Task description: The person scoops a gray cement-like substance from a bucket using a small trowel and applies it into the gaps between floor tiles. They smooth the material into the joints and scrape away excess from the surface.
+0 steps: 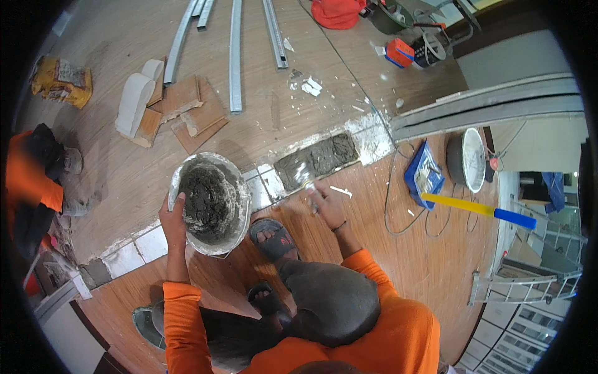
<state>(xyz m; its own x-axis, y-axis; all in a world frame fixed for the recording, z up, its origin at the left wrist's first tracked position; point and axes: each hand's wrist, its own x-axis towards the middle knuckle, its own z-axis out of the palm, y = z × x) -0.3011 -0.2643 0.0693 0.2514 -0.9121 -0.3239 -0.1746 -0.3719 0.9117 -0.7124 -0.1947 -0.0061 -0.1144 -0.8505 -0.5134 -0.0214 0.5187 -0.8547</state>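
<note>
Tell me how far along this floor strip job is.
Done: white tiles sit along the strip's near end. In hand: the left hand steadies the round metal pan of grey mortar; the right hand works a small tool beside the wet mortar patch. Left: that patch has no tile yet.

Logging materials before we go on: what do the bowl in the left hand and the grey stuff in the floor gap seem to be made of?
The bowl looks like thin metal, its rim dull silver and smeared. The grey stuff in the floor gap looks like wet cement mortar: coarse, dark and ridged, like the heap in the bowl. The left hand holds the bowl's rim.
</note>
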